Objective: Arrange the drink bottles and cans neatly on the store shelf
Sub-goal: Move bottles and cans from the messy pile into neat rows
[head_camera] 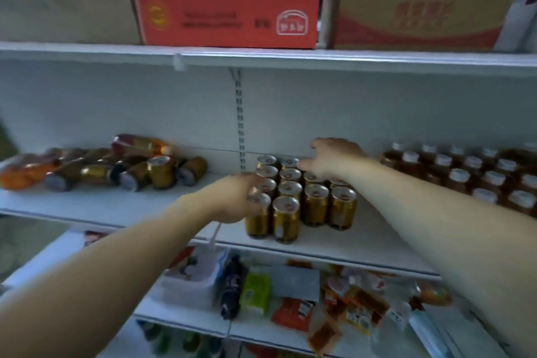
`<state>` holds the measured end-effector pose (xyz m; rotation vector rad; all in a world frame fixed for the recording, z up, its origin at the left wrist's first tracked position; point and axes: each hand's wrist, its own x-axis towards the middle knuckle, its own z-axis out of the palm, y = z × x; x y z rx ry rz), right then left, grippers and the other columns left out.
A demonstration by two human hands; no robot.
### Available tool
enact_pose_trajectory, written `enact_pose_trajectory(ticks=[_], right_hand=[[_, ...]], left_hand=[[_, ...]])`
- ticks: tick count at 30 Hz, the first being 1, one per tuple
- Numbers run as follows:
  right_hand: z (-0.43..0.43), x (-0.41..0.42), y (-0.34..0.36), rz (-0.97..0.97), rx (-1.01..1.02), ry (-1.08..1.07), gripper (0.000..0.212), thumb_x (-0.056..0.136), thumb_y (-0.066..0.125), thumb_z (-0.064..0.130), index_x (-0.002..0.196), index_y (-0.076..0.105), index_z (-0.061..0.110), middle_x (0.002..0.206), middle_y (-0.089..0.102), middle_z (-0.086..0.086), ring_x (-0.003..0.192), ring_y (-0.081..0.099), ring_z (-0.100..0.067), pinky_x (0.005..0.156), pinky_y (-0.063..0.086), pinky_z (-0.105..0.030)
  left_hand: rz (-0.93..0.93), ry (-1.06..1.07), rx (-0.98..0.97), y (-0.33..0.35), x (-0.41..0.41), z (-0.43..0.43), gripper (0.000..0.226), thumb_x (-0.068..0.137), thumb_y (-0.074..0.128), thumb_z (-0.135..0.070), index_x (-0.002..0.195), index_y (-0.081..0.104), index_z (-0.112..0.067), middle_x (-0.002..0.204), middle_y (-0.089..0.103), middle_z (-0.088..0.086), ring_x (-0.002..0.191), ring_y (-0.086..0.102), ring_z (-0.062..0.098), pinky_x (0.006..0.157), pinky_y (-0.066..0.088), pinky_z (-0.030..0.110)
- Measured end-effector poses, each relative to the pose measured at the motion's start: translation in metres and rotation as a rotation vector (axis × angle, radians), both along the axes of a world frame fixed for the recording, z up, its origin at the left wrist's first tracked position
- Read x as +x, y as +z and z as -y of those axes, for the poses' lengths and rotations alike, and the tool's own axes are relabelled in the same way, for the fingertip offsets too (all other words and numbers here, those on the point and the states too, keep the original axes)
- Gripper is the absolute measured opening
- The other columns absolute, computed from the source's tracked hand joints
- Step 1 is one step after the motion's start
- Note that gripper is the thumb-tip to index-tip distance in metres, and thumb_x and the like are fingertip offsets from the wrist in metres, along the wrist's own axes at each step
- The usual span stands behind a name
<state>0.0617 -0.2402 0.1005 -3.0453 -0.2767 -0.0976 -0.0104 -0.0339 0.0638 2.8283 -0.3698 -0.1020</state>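
On the middle shelf (116, 206), a block of gold cans (315, 206) stands upright in tidy rows just right of the slotted upright in the back panel. The cans sit close together with their pull-tab tops facing up.

The left hand (232, 197) lies against the near-left side of that block, over the two nearest cans of the left column. Motion blur hides its fingers, so I cannot tell whether they curl round a can or only press on it. The right hand (334, 160) reaches over the far-right part of the block. Its fingers (303, 166) are apart and loosely stretched toward the left, resting on the can tops with the thumb raised.

At the left end of the same shelf is a loose heap of cans and bottles (96, 171), most of them on their sides. One can (159, 171) stands upright among them, an amber bottle (139, 145) lies across the top at the back, and an orange bottle (26, 173) lies at the far left edge. At the right end, white-capped bottles (465, 174) of brown drink stand in neat rows.

A red carton (226, 0) and a brown carton (421, 0) sit on the shelf above. Mixed snack packets (290, 314) lie on the shelf below.
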Motion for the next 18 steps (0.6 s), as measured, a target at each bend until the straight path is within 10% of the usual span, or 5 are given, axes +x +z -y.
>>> enact_pose_trajectory(ticks=[18], right_hand=[[-0.365, 0.025, -0.051, -0.11, 0.149, 0.286, 0.061, 0.082, 0.057, 0.058, 0.136, 0.048, 0.029, 0.139, 0.053, -0.002, 0.12, 0.054, -0.026, 0.097, 0.045, -0.035]], left_hand=[[-0.093, 0.446, -0.044, -0.037, -0.046, -0.34, 0.068, 0.088, 0.061, -0.043, 0.146, 0.03, -0.026, 0.153, 0.031, -0.001, 0.132, 0.042, 0.021, 0.108, 0.035, 0.034]])
